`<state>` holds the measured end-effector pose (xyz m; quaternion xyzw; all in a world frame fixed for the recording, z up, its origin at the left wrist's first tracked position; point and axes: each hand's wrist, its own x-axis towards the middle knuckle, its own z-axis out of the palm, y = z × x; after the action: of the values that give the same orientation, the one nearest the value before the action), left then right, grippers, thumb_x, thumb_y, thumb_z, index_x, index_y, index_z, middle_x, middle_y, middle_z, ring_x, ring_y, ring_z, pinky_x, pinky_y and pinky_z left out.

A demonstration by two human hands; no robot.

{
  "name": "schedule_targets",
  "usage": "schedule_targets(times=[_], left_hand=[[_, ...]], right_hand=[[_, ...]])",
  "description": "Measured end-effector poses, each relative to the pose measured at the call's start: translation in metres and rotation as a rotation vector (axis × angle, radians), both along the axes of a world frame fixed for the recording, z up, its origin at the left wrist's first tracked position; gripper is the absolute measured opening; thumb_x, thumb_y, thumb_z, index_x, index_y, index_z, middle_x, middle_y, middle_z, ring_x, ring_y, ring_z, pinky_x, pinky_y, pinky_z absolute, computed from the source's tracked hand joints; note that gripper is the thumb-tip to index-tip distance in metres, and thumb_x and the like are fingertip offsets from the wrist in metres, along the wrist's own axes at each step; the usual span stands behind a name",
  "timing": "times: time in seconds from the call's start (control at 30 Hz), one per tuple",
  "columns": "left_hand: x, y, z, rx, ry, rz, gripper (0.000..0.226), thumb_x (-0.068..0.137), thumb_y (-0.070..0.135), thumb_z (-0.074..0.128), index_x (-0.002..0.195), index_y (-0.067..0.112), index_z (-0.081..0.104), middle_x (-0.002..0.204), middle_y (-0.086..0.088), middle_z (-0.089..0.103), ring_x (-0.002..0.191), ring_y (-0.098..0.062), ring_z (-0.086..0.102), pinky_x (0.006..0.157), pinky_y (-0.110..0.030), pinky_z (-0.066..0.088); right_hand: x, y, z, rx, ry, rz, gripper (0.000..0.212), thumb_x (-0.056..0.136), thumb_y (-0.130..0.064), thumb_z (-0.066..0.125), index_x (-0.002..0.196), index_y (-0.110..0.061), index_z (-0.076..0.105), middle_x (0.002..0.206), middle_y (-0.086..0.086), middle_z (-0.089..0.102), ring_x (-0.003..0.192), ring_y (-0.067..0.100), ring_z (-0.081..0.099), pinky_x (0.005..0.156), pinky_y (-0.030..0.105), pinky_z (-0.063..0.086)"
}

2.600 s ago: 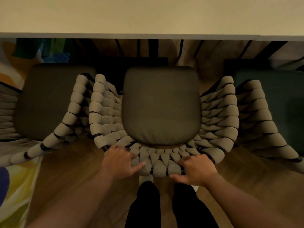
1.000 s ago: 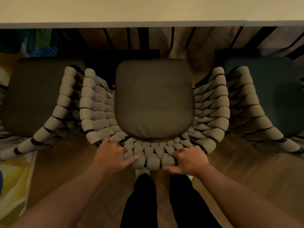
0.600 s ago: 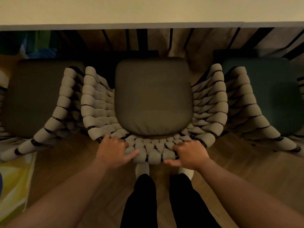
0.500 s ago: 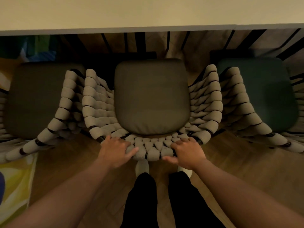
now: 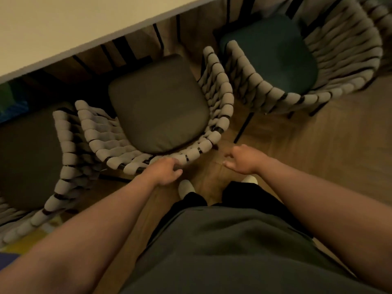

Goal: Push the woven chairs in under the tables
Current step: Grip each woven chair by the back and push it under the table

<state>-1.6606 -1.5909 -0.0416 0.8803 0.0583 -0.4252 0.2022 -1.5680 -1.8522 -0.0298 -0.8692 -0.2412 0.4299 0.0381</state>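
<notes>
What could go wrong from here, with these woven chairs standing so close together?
The middle chair's woven arm nearly meets the green-cushioned chair's arm; pushing either could snag them. A black chair leg slants over the floor beside the right hand; a step that way might catch it.

Cropped at the top and left edges: worktop. Cut by the left edge: left woven chair. Smeared by motion and clipped at the top right: teal-cushioned woven chair. Unclear: contact between left grip and rim of middle woven chair; tips curled under, unseen.
</notes>
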Motion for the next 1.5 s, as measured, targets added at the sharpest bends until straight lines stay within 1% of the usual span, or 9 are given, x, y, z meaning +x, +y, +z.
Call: schedule_targets(times=[0.2,0.3,0.5,0.63,0.73,0.8,1.0,1.3,1.5], left_hand=[[0.031,-0.051,0.004,-0.032,0.031,-0.001,0.036,0.1,0.035,0.056,0.134,0.025,0.061,0.127,0.0,0.064,0.104,-0.015,0.061,0.096,-0.034,0.05],[0.045,-0.092,0.007,-0.007,0.031,-0.037,0.036,0.101,0.036,0.055,0.135,0.025,0.06,0.131,-0.001,0.061,0.114,-0.018,0.059,0.101,-0.034,0.048],[0.061,-0.205,0.009,-0.012,0.051,-0.026,0.033,0.102,0.035,0.054,0.132,0.023,0.062,0.141,-0.003,0.057,0.13,-0.023,0.052,0.108,-0.034,0.041],[0.074,-0.293,0.012,-0.075,0.048,-0.038,0.034,0.101,0.033,0.055,0.132,0.021,0.063,0.134,-0.004,0.062,0.124,-0.022,0.056,0.098,-0.027,0.041],[0.093,-0.35,0.017,-0.125,0.018,-0.026,0.035,0.1,0.034,0.057,0.131,0.019,0.064,0.127,-0.005,0.066,0.112,-0.019,0.06,0.091,-0.024,0.042],[0.11,-0.375,0.02,-0.145,-0.003,-0.042,0.035,0.1,0.035,0.057,0.13,0.019,0.065,0.126,-0.004,0.067,0.11,-0.017,0.061,0.092,-0.027,0.046],[0.174,-0.411,0.015,-0.137,-0.037,-0.052,0.034,0.101,0.032,0.056,0.13,0.019,0.064,0.128,-0.003,0.064,0.122,-0.02,0.056,0.104,-0.038,0.047],[0.297,-0.437,0.003,-0.116,-0.072,-0.003,0.03,0.099,0.031,0.058,0.125,0.02,0.067,0.118,0.002,0.069,0.11,-0.016,0.062,0.098,-0.034,0.05],[0.352,-0.434,0.012,-0.092,-0.12,0.059,0.026,0.097,0.037,0.058,0.119,0.026,0.068,0.111,0.004,0.07,0.099,-0.015,0.064,0.093,-0.038,0.054]], right_hand=[[-0.014,-0.086,-0.002,0.038,0.109,-0.296,0.048,0.098,-0.048,0.054,0.138,-0.022,0.058,0.133,0.008,0.062,0.12,0.024,0.056,0.102,0.04,0.047],[-0.017,-0.146,-0.004,0.052,0.136,-0.367,0.049,0.098,-0.049,0.054,0.14,-0.024,0.056,0.135,0.007,0.061,0.117,0.022,0.058,0.101,0.043,0.049],[-0.002,-0.284,0.001,0.018,0.136,-0.41,0.047,0.1,-0.041,0.055,0.14,-0.016,0.058,0.135,0.007,0.063,0.121,0.025,0.059,0.102,0.04,0.048],[0.013,-0.363,0.003,-0.018,0.113,-0.415,0.048,0.1,-0.044,0.054,0.139,-0.016,0.059,0.133,0.009,0.064,0.121,0.026,0.058,0.099,0.038,0.049],[0.027,-0.402,0.004,-0.026,0.125,-0.411,0.049,0.1,-0.045,0.053,0.139,-0.015,0.059,0.132,0.01,0.064,0.121,0.026,0.058,0.1,0.038,0.048],[0.04,-0.419,0.003,-0.023,0.126,-0.397,0.049,0.101,-0.045,0.052,0.139,-0.016,0.059,0.132,0.009,0.065,0.123,0.026,0.057,0.1,0.037,0.048],[0.099,-0.444,0.001,-0.01,0.094,-0.367,0.047,0.101,-0.044,0.051,0.137,-0.016,0.061,0.132,0.009,0.065,0.127,0.027,0.054,0.103,0.037,0.046],[0.235,-0.457,0.012,-0.007,0.037,-0.287,0.046,0.103,-0.041,0.05,0.141,-0.016,0.056,0.138,0.005,0.061,0.129,0.024,0.052,0.104,0.035,0.043],[0.314,-0.447,0.022,0.008,0.004,-0.183,0.044,0.101,-0.043,0.052,0.137,-0.019,0.059,0.128,0.005,0.064,0.119,0.023,0.056,0.1,0.042,0.05]])
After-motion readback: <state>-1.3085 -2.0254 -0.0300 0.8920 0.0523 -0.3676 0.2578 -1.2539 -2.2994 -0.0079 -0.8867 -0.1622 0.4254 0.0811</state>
